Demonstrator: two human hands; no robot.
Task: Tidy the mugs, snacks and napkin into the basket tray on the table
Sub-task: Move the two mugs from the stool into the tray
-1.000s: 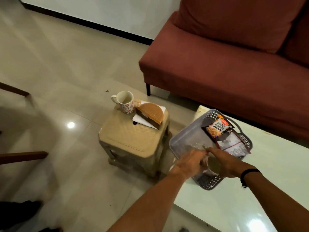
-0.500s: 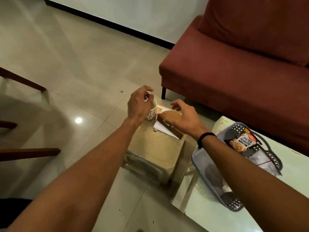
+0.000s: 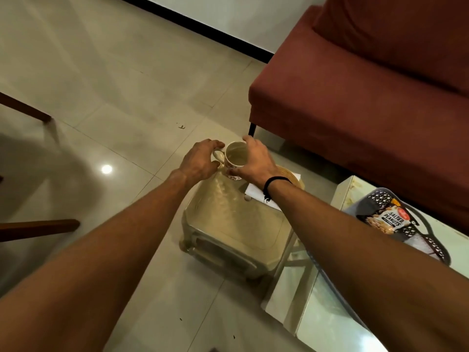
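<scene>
A white mug [image 3: 234, 158] with a red floral pattern stands at the far corner of a beige plastic stool [image 3: 236, 219]. My left hand [image 3: 200, 160] grips its handle. My right hand [image 3: 255, 162] wraps around the mug's right side. Behind my right wrist lie a white napkin [image 3: 256, 193] and a round brown snack [image 3: 295, 175], both partly hidden. At the right, the grey basket tray [image 3: 380, 199] sits on the glass table [image 3: 330, 321] and holds a salted peanuts packet [image 3: 388, 219].
A red sofa [image 3: 368, 97] stands behind the stool and table. Wooden chair legs [image 3: 38, 226] reach in from the left over the tiled floor. The stool sits close to the glass table's left edge.
My right hand has moved from above the brown snack onto the mug's side. My left hand has settled on the handle. The view has shifted closer to the stool.
</scene>
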